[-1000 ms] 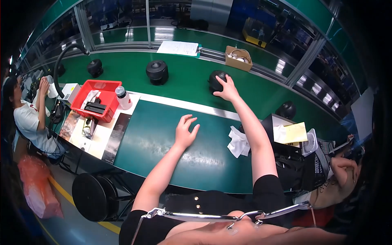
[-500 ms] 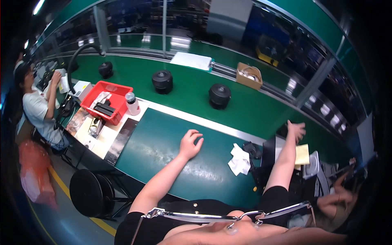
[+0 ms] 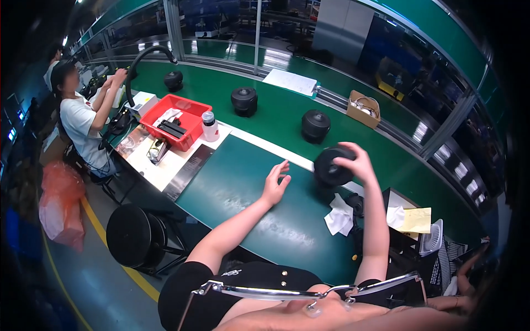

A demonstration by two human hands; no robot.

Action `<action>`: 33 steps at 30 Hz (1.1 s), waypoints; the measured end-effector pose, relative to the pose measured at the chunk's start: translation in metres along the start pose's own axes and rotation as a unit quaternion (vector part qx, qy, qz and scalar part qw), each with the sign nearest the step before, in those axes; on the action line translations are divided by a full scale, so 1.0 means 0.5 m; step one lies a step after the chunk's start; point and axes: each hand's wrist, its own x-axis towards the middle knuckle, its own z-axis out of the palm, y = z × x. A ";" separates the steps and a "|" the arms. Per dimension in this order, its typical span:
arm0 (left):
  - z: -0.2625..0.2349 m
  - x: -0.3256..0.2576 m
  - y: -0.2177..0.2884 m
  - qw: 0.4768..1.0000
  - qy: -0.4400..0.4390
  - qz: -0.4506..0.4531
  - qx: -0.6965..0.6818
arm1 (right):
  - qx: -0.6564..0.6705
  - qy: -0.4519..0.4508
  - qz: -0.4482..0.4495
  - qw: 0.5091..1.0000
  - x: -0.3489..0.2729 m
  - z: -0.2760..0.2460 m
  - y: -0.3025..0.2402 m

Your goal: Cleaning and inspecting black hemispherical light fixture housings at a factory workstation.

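My right hand (image 3: 360, 164) grips a black round device (image 3: 330, 170) by its side, tilted and raised over the far right edge of the green mat (image 3: 248, 193). A dark hollow shows in the middle of its face. With fingers apart and nothing in them, my left hand (image 3: 275, 185) hovers above the mat. Similar black devices stand on the green belt beyond: one (image 3: 316, 126) just behind the held one, another (image 3: 244, 101) farther left, and a third (image 3: 173, 81) at the far left. A crumpled white cloth (image 3: 339, 215) lies below my right hand.
To the left are a red bin (image 3: 178, 121) with dark parts, a bottle (image 3: 210, 127) and a black stool (image 3: 132, 234). A co-worker (image 3: 83, 118) sits farther left. White sheets (image 3: 291, 82) and a cardboard box (image 3: 364, 109) lie along the belt's far side.
My right hand, earlier stretched out open at the right, has come left and nearer and now holds a black round device. My left hand stays open over the mat. The whole view has shifted.
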 end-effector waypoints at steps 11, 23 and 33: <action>-0.040 0.010 0.032 0.959 0.004 -0.159 -0.236 | 0.509 -0.168 0.302 0.788 -0.043 0.242 0.065; -0.039 0.014 0.025 0.869 0.083 -0.320 -0.368 | 0.048 0.164 0.005 0.985 -0.160 0.252 -0.019; -0.034 0.013 0.019 0.831 0.060 -0.353 -0.425 | 0.008 0.224 -0.006 0.975 -0.249 0.148 -0.107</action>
